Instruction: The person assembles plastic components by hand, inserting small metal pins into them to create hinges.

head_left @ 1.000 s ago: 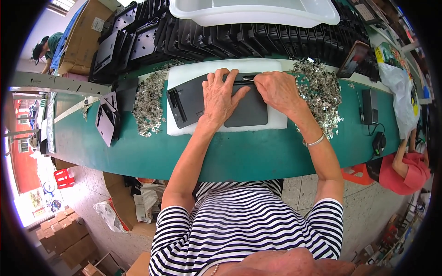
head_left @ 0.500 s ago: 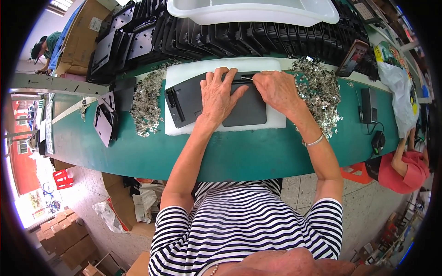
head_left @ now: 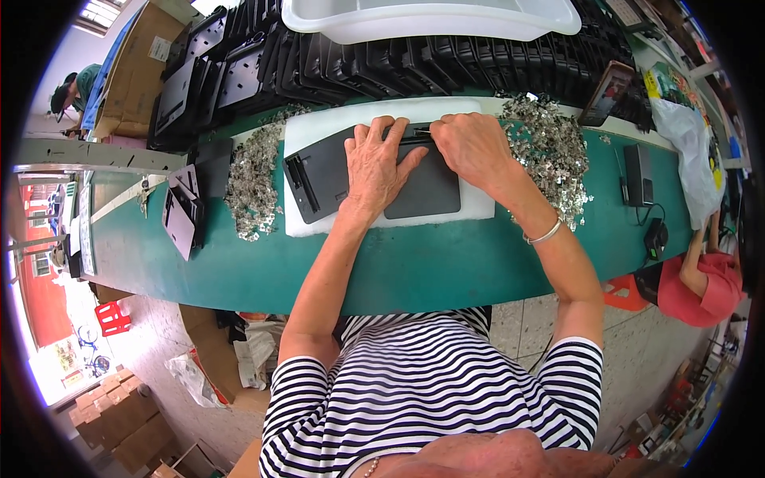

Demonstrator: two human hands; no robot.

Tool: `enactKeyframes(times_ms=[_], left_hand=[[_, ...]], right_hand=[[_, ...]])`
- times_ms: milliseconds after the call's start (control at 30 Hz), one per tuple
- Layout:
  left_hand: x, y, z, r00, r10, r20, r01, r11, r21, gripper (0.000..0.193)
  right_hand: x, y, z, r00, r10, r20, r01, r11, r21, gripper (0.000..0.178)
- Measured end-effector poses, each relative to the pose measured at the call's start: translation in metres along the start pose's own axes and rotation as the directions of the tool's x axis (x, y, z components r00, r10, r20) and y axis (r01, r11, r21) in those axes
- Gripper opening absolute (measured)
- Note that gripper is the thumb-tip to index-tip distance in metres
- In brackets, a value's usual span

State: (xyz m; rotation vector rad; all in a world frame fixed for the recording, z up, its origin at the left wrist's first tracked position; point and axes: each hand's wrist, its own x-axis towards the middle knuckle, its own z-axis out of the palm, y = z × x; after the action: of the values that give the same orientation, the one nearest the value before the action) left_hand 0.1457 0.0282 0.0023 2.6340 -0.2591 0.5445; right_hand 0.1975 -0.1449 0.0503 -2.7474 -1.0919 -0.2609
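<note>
A flat black plastic panel (head_left: 424, 190) with slots along its far and left edges lies on a white foam pad (head_left: 480, 205). My left hand (head_left: 374, 163) rests on the panel with fingers stretched out, pressing flat. At the panel's far edge, my right hand (head_left: 476, 151) is closed, fingertips pinched over a slot. A thin shiny bit shows in the slot beside those fingertips; what they hold is hidden. Heaps of small silvery metal clips lie on both sides, one to the left (head_left: 253, 179) and one to the right (head_left: 550, 163), close to my right wrist.
Black plastic parts (head_left: 382, 68) stand in rows behind the pad, under a white tub (head_left: 434, 30). Grey panels (head_left: 183, 199) lie at the left. A propped phone (head_left: 608, 94), a black box-shaped device (head_left: 639, 177) and a plastic bag (head_left: 685, 131) line the right. Other people are at both sides.
My right hand has shifted slightly left and turned more over the slot, its elbow swinging outward. My left hand and the panel stay in place.
</note>
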Motion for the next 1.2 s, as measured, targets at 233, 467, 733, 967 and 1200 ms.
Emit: enactKeyframes(times_ms=[233, 467, 733, 967, 1200], left_hand=[[0.0, 0.005, -0.004, 0.998, -0.062, 0.03, 0.062, 0.998, -0.015, 0.05], [0.0, 0.003, -0.005, 0.995, -0.085, 0.051, 0.087, 0.996, -0.024, 0.05], [0.0, 0.003, -0.001, 0.998, -0.055, 0.029, 0.055, 0.998, -0.026, 0.05], [-0.001, 0.0, 0.002, 0.999, -0.046, 0.027, 0.048, 0.997, -0.068, 0.049], [0.0, -0.001, 0.002, 0.999, -0.029, 0.022, 0.031, 0.997, -0.064, 0.047]], right_hand=[[0.001, 0.003, -0.001, 0.998, -0.025, 0.052, 0.027, 0.999, -0.041, 0.012], [-0.002, 0.006, 0.002, 0.998, -0.063, -0.029, 0.063, 0.998, -0.011, 0.011], [0.001, -0.005, -0.005, 0.989, -0.139, 0.042, 0.145, 0.968, -0.204, 0.007], [0.011, -0.02, -0.009, 0.961, -0.198, 0.194, 0.261, 0.88, -0.397, 0.011], [0.019, -0.026, -0.014, 0.962, -0.153, 0.226, 0.228, 0.904, -0.362, 0.011]])
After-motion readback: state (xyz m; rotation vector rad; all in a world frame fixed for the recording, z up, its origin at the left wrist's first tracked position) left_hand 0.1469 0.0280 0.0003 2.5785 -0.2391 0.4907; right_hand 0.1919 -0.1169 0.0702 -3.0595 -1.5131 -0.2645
